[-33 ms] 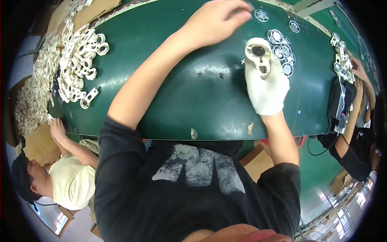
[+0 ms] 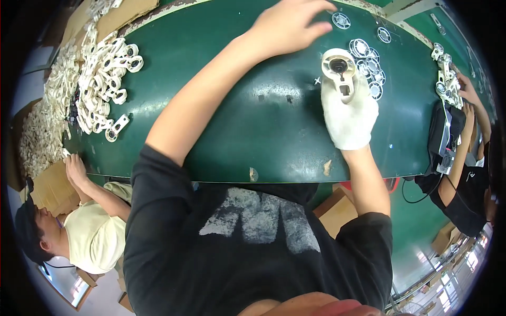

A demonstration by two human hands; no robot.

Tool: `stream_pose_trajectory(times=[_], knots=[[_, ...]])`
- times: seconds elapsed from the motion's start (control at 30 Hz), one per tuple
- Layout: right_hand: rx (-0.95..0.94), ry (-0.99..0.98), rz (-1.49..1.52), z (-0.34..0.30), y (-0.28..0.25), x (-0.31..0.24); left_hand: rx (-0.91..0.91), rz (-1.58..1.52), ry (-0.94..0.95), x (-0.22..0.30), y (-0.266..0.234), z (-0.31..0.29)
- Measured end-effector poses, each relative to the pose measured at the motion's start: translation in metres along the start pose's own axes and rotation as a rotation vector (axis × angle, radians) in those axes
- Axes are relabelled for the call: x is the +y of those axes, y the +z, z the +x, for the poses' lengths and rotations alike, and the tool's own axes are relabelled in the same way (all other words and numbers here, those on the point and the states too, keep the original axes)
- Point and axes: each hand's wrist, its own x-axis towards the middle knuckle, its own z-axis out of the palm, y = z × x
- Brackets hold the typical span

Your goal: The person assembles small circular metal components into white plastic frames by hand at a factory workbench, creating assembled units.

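My right hand (image 2: 349, 113), in a white glove, grips a white plastic housing (image 2: 345, 90) with a round ring end and a small square opening. A dark round part sits inside the ring, which points away from me. My bare left hand (image 2: 291, 27) is stretched to the far side of the table, thumb and fingers apart, with nothing in it. Its fingertips are beside a clear spoked disc (image 2: 341, 20) lying flat. Just past my right hand lies a cluster of similar spoked discs (image 2: 372, 65), and another single disc (image 2: 384, 35) is to the right.
White housings (image 2: 103, 84) are heaped on the green table's (image 2: 237, 126) left side, with a larger pile (image 2: 45, 126) beyond. A person (image 2: 92, 226) sits at the left. At the right, another person's hands (image 2: 468, 100) are near more white parts (image 2: 447, 79) and a black bag (image 2: 438, 131).
My left hand has shifted slightly right, closer to the single spoked disc, and its fingers have spread a little. The right hand with the housing has hardly moved.
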Motion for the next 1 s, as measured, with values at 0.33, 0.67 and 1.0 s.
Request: stream_pose_trajectory(times=[0.33, 0.67, 1.0], knots=[[-0.117, -0.147, -0.047, -0.002, -0.001, 0.006, 0.006, 0.183, 0.057, -0.032, 0.025, -0.01], [-0.445, -0.225, -0.175, -0.015, -0.006, -0.003, 0.033, 0.242, -0.35, 0.014, -0.058, -0.119], [-0.582, -0.129, -0.216, -0.009, -0.002, -0.006, 0.046, -0.113, -0.123, 0.05, -0.048, -0.129]])
